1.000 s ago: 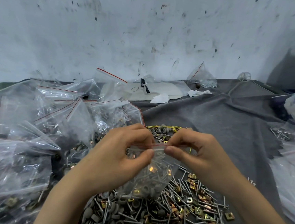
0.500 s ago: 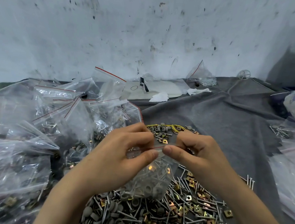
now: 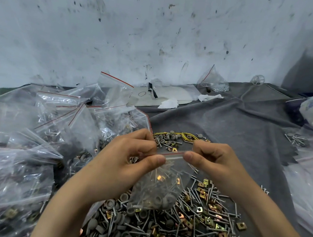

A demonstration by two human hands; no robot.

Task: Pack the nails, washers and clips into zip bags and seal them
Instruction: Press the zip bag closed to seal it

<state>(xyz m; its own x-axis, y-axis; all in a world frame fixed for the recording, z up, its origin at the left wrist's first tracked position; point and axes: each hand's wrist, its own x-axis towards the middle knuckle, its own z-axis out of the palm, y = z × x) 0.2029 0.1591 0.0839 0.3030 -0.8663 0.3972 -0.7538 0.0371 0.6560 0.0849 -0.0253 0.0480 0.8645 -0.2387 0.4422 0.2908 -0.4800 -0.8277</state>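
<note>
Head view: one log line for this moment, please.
step: sealing zip bag | left hand: pinches zip strip | right hand: pinches zip strip | contents: nails, washers, clips | loose pile: under bag

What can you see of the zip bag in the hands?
The zip bag is small clear plastic with a red line along its top strip. It hangs upright, holding nails, grey washers and brassy clips. The left hand and right hand each pinch the strip; whether its bottom touches the loose pile I cannot tell.
</note>
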